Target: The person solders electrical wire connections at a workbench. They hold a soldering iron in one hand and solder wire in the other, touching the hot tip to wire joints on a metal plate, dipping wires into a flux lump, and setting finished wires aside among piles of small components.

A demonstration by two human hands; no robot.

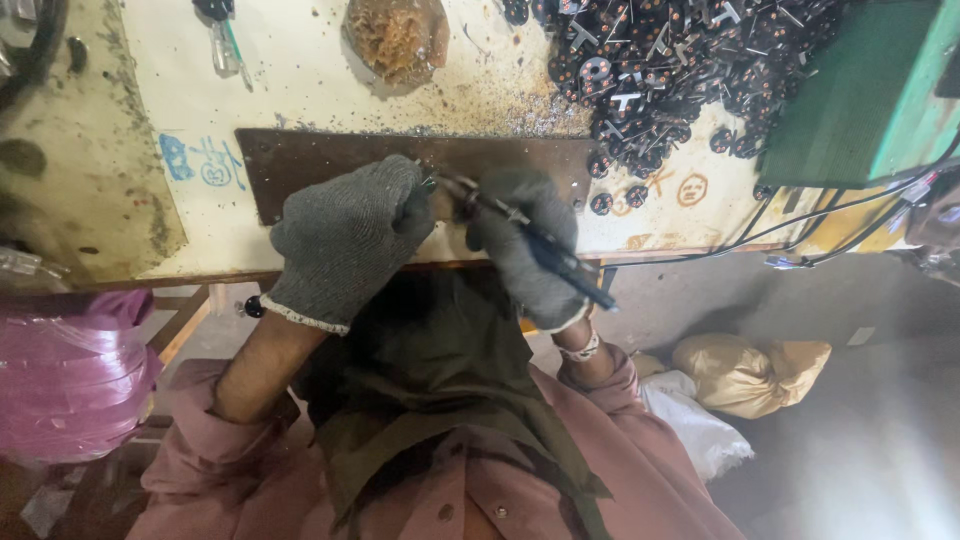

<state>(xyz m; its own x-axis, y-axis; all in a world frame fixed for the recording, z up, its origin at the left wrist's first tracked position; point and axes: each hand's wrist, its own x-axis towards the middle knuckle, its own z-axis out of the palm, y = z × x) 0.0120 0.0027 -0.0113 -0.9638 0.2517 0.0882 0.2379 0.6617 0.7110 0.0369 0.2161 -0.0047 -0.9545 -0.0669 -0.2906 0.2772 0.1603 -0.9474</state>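
Note:
Both my hands wear grey knit gloves and meet over a brown metal plate (300,165) at the bench's near edge. My right hand (525,250) grips a dark pen-like soldering iron (540,245), its tip pointing left toward my other hand. My left hand (345,235) is closed, pinching a small part (428,184) at its fingertips, right at the tool's tip. The part is too small to make out.
A heap of small dark round parts with copper windings (650,60) lies at the back right. A brown sponge-like lump (398,35) sits at the back. A green box (865,95) with black cables (800,225) stands right. A pink bag (70,370) and tan sacks (750,370) lie below.

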